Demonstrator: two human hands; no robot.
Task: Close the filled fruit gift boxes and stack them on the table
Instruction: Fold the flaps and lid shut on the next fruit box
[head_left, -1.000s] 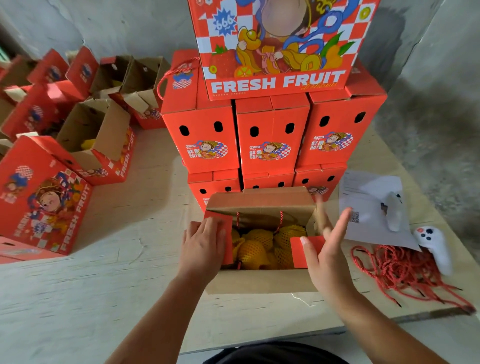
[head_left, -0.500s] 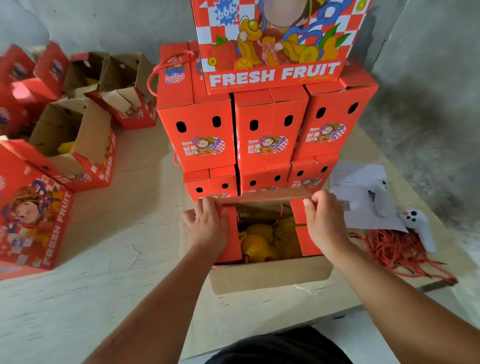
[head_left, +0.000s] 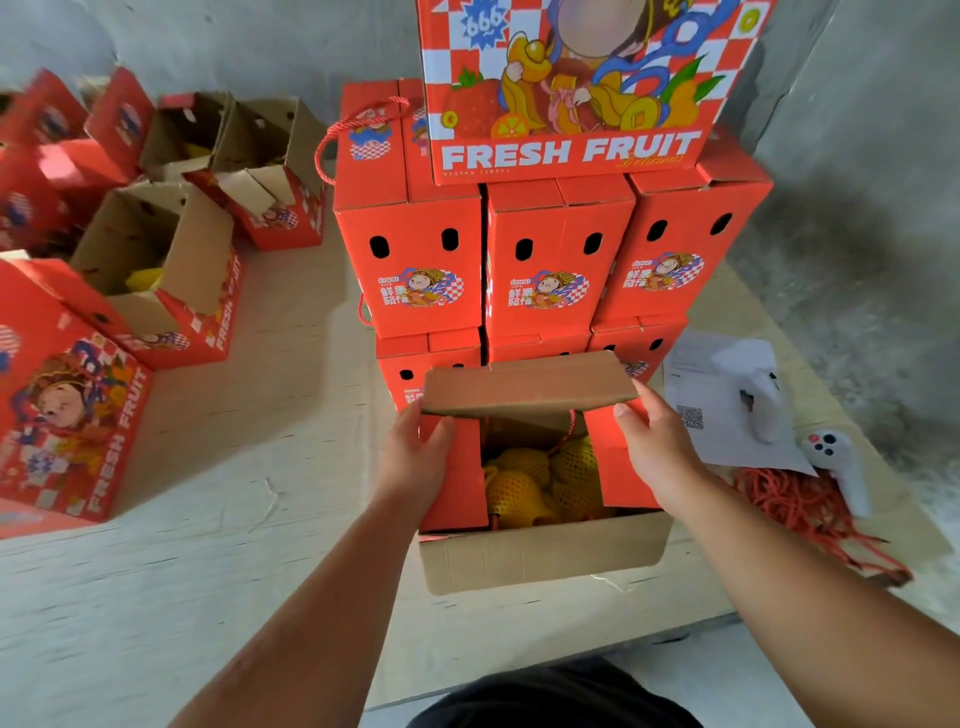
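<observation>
With the open red cardboard fruit box (head_left: 540, 551) at the desk's (head_left: 208, 571) near edge, the left hand (head_left: 415, 457) and right hand (head_left: 655, 452) grip its red side flaps, and the brown rear flap (head_left: 524, 384) risks snagging on the red rope handle (head_left: 571, 423).

Landmark: open cardboard gift box (head_left: 540, 558), at the near edge of the pale wooden table (head_left: 218, 561). In it: yellow net-wrapped fruit (head_left: 519, 488). On its left inner flap: left hand (head_left: 415, 457); on its right inner flap: right hand (head_left: 657, 452). Directly behind: stack of closed red gift boxes (head_left: 550, 260), touching its raised rear flap. Left and further back: open red gift boxes (head_left: 156, 291). Right: white printed paper sheet (head_left: 727, 441), white game controller (head_left: 841, 467), both partly over a tangle of red cord handles (head_left: 800, 509).
</observation>
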